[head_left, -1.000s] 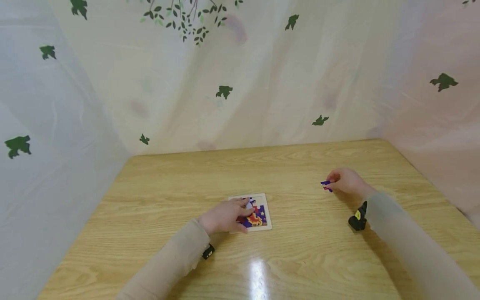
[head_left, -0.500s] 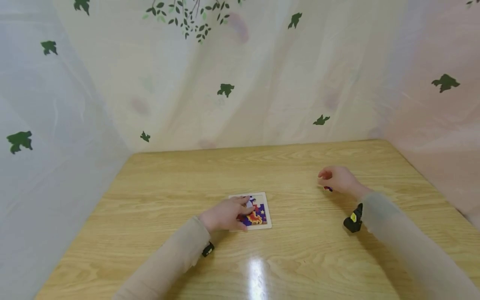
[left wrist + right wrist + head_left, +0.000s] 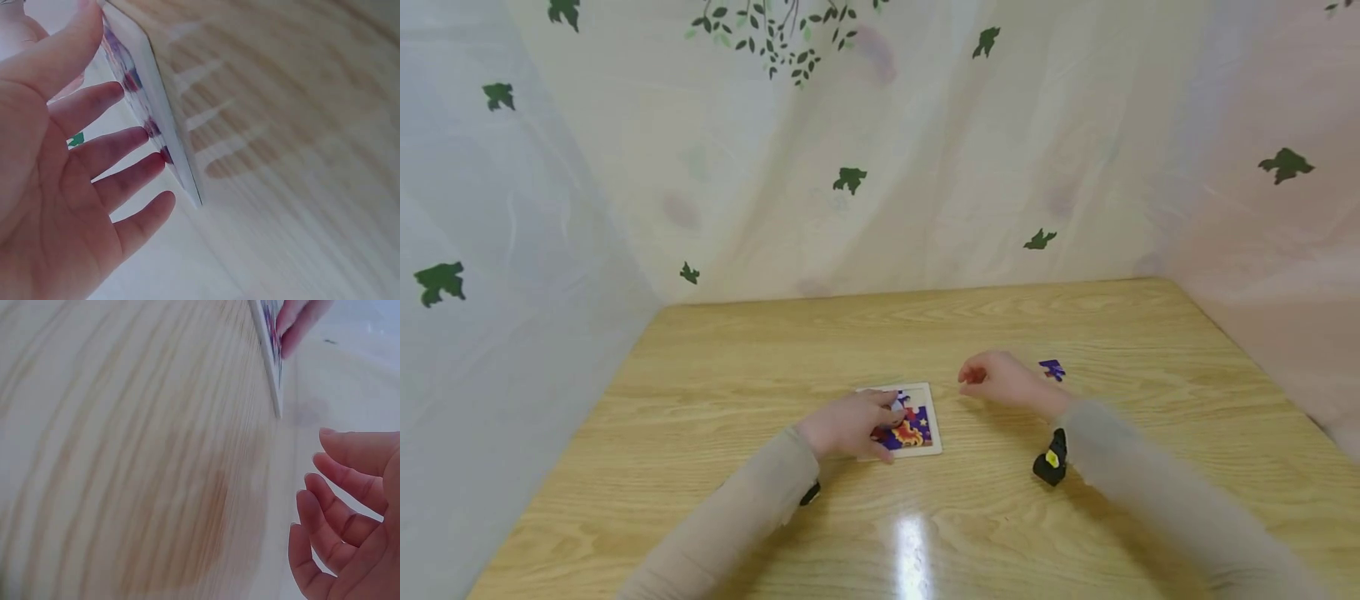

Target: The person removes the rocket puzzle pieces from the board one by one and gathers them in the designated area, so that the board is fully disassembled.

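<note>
A small jigsaw puzzle (image 3: 922, 425) in a pale frame lies flat on the table, its picture purple, orange and red. My left hand (image 3: 848, 427) rests over its left part with fingers spread, covering some of the picture; in the left wrist view the fingertips (image 3: 159, 159) touch the puzzle's face. To the right of the puzzle, my right hand (image 3: 1000, 379) is above the table with loosely curled fingers. Nothing shows between the fingers of the right hand (image 3: 350, 512) in the right wrist view. Behind its wrist lies a loose purple puzzle piece (image 3: 1052, 369).
The wood-grain table (image 3: 760, 358) carries the puzzle and the piece. A pale curtain (image 3: 925, 208) with green bird and leaf shapes hangs along its back and sides. A black wrist camera (image 3: 1050, 460) sits below the right wrist.
My right hand has let go of the purple piece, leaving it on the table, and has moved left toward the puzzle. The left hand has stayed on the puzzle.
</note>
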{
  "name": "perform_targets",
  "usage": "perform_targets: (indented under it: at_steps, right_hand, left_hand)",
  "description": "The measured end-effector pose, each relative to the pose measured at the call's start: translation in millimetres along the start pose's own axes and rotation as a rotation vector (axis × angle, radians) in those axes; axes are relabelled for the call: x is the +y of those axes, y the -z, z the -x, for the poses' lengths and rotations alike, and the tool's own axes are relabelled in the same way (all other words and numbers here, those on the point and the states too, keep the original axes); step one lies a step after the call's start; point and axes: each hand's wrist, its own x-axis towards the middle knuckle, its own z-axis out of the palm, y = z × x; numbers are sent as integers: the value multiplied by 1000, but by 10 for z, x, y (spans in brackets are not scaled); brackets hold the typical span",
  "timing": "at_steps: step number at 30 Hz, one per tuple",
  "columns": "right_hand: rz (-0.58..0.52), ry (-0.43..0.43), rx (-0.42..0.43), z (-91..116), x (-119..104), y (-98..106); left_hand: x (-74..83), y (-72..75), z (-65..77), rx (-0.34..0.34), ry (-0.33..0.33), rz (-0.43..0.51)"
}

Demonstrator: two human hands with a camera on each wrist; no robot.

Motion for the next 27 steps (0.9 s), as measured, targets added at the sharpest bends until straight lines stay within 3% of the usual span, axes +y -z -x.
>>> perform_targets:
  at_steps: [6,12,27]
  right_hand:
    - [-62,50,-49,-77,-195,-158]
    - [-89,72,-44,-133,-346,-235]
    - [-121,-56,-98,-286,-500,-387]
  left_hand:
    - [-26,-8,50,3,19,-51]
    - [-85,-48,95,8,48,-119]
    - [-167,-120,179,36,59,-106]
